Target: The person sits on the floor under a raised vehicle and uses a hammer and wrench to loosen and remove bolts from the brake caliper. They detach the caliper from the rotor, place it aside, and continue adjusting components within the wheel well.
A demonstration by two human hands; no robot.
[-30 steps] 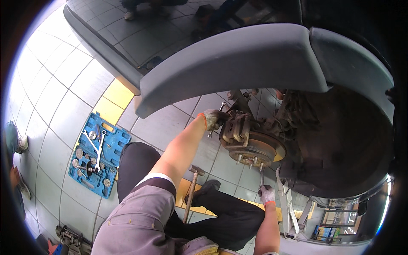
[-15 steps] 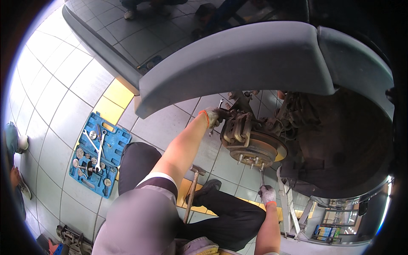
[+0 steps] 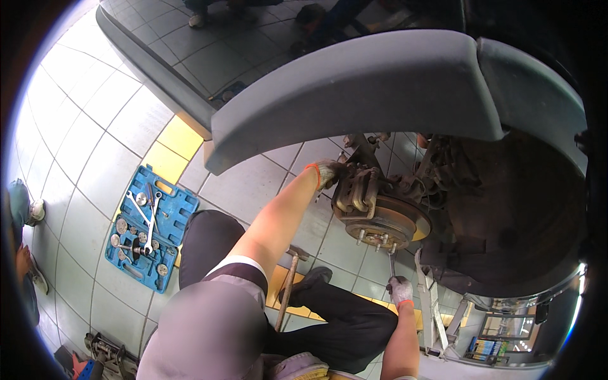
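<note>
My left hand (image 3: 327,173), in a light work glove with an orange cuff, reaches to the back side of the rusty brake caliper (image 3: 356,193). Its fingers are closed around a wrench (image 3: 318,197), whose lower end shows under the hand; most of the rest is hidden. The caliper sits over a worn brake disc (image 3: 411,218) with bare wheel studs (image 3: 383,240). Lower right, my right hand (image 3: 400,289), gloved too, grips a spanner (image 3: 392,265). That spanner stands upright, its far end right by one of the studs.
A grey fender (image 3: 354,95) arches over the hub. Left of my knee lies an open blue tool case (image 3: 190,202) with wrenches and round metal adapters. A wooden-handled hammer (image 3: 289,285) leans near my leg. A metal stand (image 3: 430,304) is at right; another person's shoe (image 3: 37,212) is far left.
My left hand has shifted slightly right and up toward the caliper, and the wrench end above it is now less visible. My right hand and its spanner have hardly moved.
</note>
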